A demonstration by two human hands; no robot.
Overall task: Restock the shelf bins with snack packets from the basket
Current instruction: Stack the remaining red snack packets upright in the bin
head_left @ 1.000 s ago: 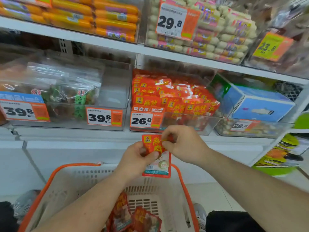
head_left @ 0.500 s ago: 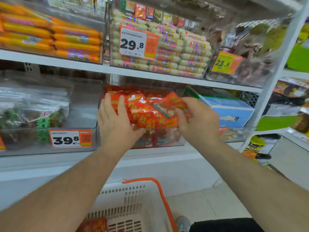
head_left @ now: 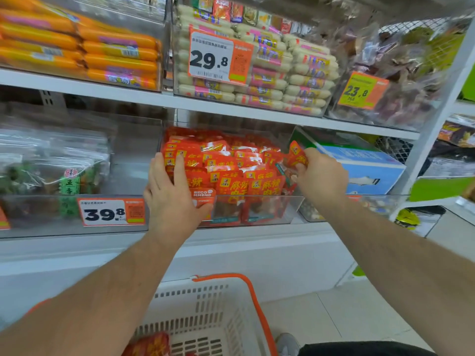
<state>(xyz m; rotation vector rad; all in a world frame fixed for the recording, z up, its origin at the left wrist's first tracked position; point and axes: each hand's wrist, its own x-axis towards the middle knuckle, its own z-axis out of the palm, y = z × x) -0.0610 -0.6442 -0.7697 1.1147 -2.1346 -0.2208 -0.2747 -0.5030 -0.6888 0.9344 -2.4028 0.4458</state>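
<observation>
A clear shelf bin (head_left: 290,209) on the middle shelf is packed with red snack packets (head_left: 231,163). My left hand (head_left: 172,194) lies flat with straight fingers against the packets at the bin's left front. My right hand (head_left: 318,173) pinches one red snack packet (head_left: 295,155) at the bin's right end, tilted above the others. Below, a white basket (head_left: 205,312) with an orange rim holds another red packet (head_left: 149,345) at the bottom edge of the view.
A clear bin of zip bags (head_left: 51,170) with a 39.8 tag stands left. A blue box (head_left: 359,163) sits right of the red bin. Orange sausages (head_left: 102,52) and white sausages (head_left: 295,73) fill the upper shelf. A white shelf post (head_left: 442,109) rises at right.
Both hands rose from above the basket to the red bin, carrying the packet. My left hand let go and pressed flat on the stack; my right hand moved the packet to the bin's right end.
</observation>
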